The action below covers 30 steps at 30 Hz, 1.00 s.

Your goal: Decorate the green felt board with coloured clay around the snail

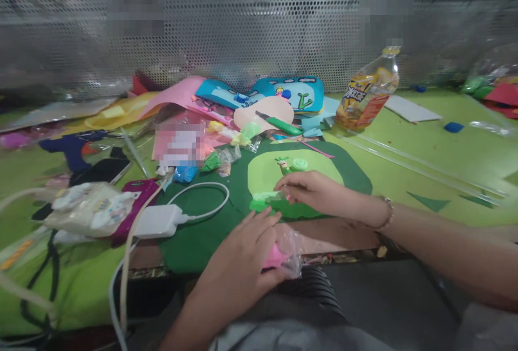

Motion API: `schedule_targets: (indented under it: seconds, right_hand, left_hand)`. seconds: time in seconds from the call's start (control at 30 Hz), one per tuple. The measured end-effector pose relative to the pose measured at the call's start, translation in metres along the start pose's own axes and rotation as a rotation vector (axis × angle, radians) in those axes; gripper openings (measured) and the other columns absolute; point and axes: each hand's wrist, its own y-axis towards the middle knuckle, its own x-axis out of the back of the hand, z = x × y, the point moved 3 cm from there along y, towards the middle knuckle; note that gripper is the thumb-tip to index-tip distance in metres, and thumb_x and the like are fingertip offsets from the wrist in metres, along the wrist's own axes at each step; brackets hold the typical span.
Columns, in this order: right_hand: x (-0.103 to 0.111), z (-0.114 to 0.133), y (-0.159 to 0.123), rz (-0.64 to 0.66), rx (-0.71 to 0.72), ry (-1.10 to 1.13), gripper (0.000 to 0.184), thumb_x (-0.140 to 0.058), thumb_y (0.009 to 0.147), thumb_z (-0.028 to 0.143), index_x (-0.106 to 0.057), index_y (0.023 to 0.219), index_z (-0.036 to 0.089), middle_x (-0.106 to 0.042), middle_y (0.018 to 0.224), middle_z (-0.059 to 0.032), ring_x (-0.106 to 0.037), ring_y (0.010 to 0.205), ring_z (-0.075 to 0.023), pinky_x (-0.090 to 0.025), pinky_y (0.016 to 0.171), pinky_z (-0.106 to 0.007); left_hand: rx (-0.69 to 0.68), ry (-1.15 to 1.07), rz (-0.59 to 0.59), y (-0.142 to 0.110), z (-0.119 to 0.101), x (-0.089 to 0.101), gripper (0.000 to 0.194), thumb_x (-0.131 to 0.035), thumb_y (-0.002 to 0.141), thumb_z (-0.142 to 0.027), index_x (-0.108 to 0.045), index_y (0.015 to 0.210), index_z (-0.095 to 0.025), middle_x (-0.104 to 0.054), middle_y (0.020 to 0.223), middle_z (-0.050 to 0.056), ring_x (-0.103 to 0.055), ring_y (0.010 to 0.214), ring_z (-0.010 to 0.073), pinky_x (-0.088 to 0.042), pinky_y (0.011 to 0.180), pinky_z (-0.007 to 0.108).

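My left hand [238, 256] curls round a clear plastic bag of pink clay [275, 257] at the table's front edge, its fingertips near the green clay strip [259, 201]. Over that strip my right hand [309, 191] is closed in a pinch. A tiny pinkish spot shows at its fingertips, too small to name. Both hands are over a light green paper shape [259, 170] on a dark green paper piece [356, 170]. On the light green shape, just beyond my right hand, lies a small green clay snail [298, 164] with a spiral shell.
A white charger [156, 221] with loose cables, a phone [101, 171] and a blue glue gun [70, 148] lie at the left. Behind are a green cutter knife [283, 125], blue decorated paper pieces [307, 94] and a tilted plastic bottle [366, 94]. Clear sticks [424, 164] lie at the right.
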Motion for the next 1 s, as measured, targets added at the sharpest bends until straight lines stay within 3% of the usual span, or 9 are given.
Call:
schedule_targets:
  seconds: [0.23, 0.5, 0.77, 1.0]
  right_hand:
    - [-0.010, 0.008, 0.000, -0.033, 0.091, -0.353, 0.020, -0.042, 0.092, 0.017, -0.057, 0.104, 0.013, -0.064, 0.076, -0.0053, -0.058, 0.066, -0.0137, -0.041, 0.061, -0.025]
    - [-0.018, 0.009, 0.000, -0.046, 0.120, -0.449, 0.022, -0.041, 0.094, 0.020, -0.052, 0.111, 0.013, -0.065, 0.087, -0.0092, -0.061, 0.081, -0.0188, -0.043, 0.069, -0.028]
    - [-0.023, 0.009, -0.003, 0.032, 0.214, -0.616, 0.019, -0.042, 0.094, 0.023, -0.051, 0.106, 0.011, -0.061, 0.078, -0.0074, -0.055, 0.069, -0.0171, -0.036, 0.059, -0.027]
    - [-0.020, 0.010, -0.007, 0.062, 0.287, -0.700, 0.027, -0.050, 0.091, 0.036, -0.051, 0.103, 0.011, -0.059, 0.076, -0.0076, -0.052, 0.068, -0.0181, -0.037, 0.061, -0.029]
  left_hand:
    - [-0.004, 0.023, -0.009, 0.001, 0.001, -0.002, 0.050, -0.069, 0.076, -0.037, -0.050, 0.117, -0.015, -0.050, 0.137, 0.010, -0.039, 0.132, 0.0230, -0.030, 0.112, 0.044]
    - [-0.019, 0.034, -0.048, -0.001, 0.001, -0.002, 0.049, -0.069, 0.076, -0.037, -0.049, 0.116, -0.015, -0.053, 0.133, 0.010, -0.042, 0.129, 0.0235, -0.032, 0.111, 0.044]
    - [-0.016, 0.037, -0.055, 0.001, 0.000, -0.002, 0.044, -0.069, 0.076, -0.034, -0.051, 0.111, -0.015, -0.055, 0.131, 0.011, -0.046, 0.126, 0.0243, -0.034, 0.110, 0.044]
    - [-0.006, 0.031, -0.038, 0.000, 0.000, -0.002, 0.044, -0.066, 0.078, -0.036, -0.050, 0.114, -0.016, -0.053, 0.133, 0.011, -0.044, 0.128, 0.0245, -0.034, 0.110, 0.045]
